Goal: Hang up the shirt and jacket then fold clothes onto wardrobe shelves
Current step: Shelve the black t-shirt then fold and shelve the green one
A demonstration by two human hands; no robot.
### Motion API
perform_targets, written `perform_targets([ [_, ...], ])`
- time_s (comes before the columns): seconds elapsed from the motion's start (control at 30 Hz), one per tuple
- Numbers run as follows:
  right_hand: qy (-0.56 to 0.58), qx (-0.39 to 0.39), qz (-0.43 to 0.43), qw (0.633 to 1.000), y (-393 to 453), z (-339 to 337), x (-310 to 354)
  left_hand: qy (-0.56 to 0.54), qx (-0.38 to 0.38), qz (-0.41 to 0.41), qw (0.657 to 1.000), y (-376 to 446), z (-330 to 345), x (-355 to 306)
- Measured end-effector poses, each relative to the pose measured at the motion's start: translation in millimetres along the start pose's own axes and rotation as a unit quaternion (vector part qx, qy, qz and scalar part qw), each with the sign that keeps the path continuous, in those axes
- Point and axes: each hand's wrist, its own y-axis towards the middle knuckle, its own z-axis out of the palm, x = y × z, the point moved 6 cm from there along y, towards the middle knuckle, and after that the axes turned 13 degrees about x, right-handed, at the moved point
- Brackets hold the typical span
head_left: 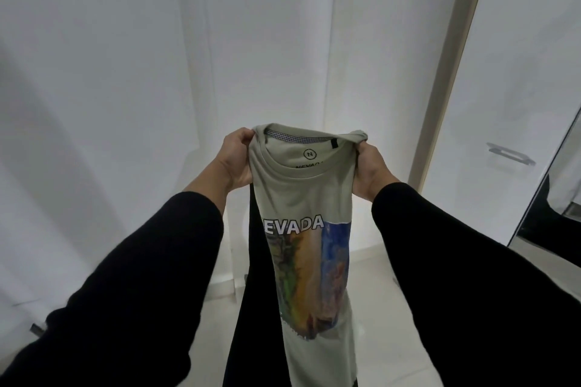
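A pale green T-shirt (309, 198) with the word NEVADA and a colourful print hangs lengthwise in front of me, its sides folded in so it forms a narrow strip. My left hand (235, 157) grips the left shoulder by the collar. My right hand (369, 170) grips the bunched right shoulder. Both arms wear black sleeves. A dark garment (248, 292) hangs behind the shirt on its left side; what holds it is hidden.
White closed wardrobe doors (157, 72) fill the view ahead. A beige frame (449, 72) stands to the right, beside a white door with a metal handle (509, 154). A mirror edge (553, 198) shows at far right. Pale floor tiles (377, 276) lie below.
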Motion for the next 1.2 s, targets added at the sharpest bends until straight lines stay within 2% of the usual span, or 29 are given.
perform_targets([
  [0.23, -0.046, 0.110, 0.059, 0.991, -2, 12, -8, 0.030, -0.018, -0.038, 0.999, -5, -20, 5],
  [0.47, -0.033, 0.079, 0.051, 0.995, 29, -12, -37, 0.069, -0.049, -0.063, 0.994, 14, -45, 20],
  [0.67, -0.036, 0.032, 0.037, 0.998, 94, -36, -45, 0.086, -0.082, -0.061, 0.991, 57, -76, 23],
  [0.97, -0.031, 0.056, 0.045, 0.997, 201, -36, -24, 0.096, -0.132, -0.033, 0.986, 140, -113, -3],
  [1.2, -0.027, 0.073, 0.057, 0.995, 213, -41, -28, 0.097, -0.145, -0.046, 0.984, 153, -127, 6],
])
